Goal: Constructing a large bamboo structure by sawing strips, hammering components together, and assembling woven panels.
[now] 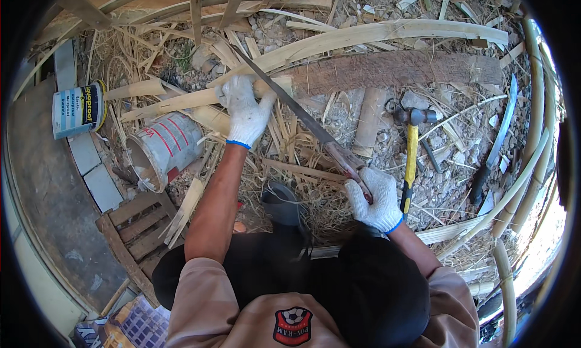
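The gloved left hand was closed around a pale bamboo piece above the littered ground; the gloved right hand was clamped on the handle of a long-bladed tool, which slanted past the left. A yellow-handled hammer lay near the right hand.

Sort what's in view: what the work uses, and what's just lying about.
Apparently in use:
- long blade, in the right hand
- pale bamboo piece, in the left hand

Apparently lying about:
- hammer
- curved knife
- grey bucket
- paint tub
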The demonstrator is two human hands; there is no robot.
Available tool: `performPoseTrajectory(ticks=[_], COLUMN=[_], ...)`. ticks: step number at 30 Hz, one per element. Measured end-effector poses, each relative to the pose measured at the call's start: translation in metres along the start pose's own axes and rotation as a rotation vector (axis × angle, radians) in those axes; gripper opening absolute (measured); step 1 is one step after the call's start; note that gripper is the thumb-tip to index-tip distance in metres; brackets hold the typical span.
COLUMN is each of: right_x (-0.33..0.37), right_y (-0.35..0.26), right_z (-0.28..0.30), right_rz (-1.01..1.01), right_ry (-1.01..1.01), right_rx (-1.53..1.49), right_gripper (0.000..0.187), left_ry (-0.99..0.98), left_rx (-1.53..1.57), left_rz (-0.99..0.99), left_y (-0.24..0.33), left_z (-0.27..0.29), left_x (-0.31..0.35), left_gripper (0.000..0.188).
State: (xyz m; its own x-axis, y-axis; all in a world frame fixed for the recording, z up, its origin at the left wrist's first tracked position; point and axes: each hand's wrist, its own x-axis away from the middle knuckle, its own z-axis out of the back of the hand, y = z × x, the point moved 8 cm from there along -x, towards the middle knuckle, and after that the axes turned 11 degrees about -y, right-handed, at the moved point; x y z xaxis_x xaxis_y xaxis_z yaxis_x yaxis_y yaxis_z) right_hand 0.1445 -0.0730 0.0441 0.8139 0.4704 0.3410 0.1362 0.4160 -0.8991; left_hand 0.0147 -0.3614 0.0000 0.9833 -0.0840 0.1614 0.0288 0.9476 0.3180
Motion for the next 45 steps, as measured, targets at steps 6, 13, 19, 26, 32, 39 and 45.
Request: performPoseTrajectory(ticks=[6,13,19,26,32,39,45], right_x=[-0.064,-0.049,-0.007,-0.010,0.005,-0.036,-0.027], right_y=[-0.016,-0.011,0.001,0.004,0.011,-0.005,0.004], right_z=[-0.015,0.000,0.005,0.011,0.009,0.007,0.006], right_rz=[0.022,-0.068,-0.016,0.023,0.013,-0.011,-0.029], right_ry=[0.061,0.008,-0.005,0.022,0.019,0.025,0.003], right_rx=[-0.004,-0.037,0.048,-0.048,-0.087,-0.001,-0.040], right_gripper=[0.033,0.031,0.019,0.019,0.017,0.032,0.016], left_ry=[-0.044,-0.005,0.014,-0.025,-0.006,-0.025,0.025], left_rx=[-0.113,-0.071,-0.067,-0.048,-0.020,-0.023,0.017], left_rz=[0.027,-0.008,0.014,0.046,0.002,0.012,-0.022], left_y=[-0.007,0.003,-0.009,-0.003,-0.003,-0.004,-0.004], left_z=[-0.011,-0.003,-0.004,-0.011,0.004,-0.013,-0.006], left_x=[0.004,-0.001,-0.001,-0.004,-0.007,-0.002,-0.006], left_gripper=[0.040,0.039,0.040,0.046,0.040,0.040,0.045])
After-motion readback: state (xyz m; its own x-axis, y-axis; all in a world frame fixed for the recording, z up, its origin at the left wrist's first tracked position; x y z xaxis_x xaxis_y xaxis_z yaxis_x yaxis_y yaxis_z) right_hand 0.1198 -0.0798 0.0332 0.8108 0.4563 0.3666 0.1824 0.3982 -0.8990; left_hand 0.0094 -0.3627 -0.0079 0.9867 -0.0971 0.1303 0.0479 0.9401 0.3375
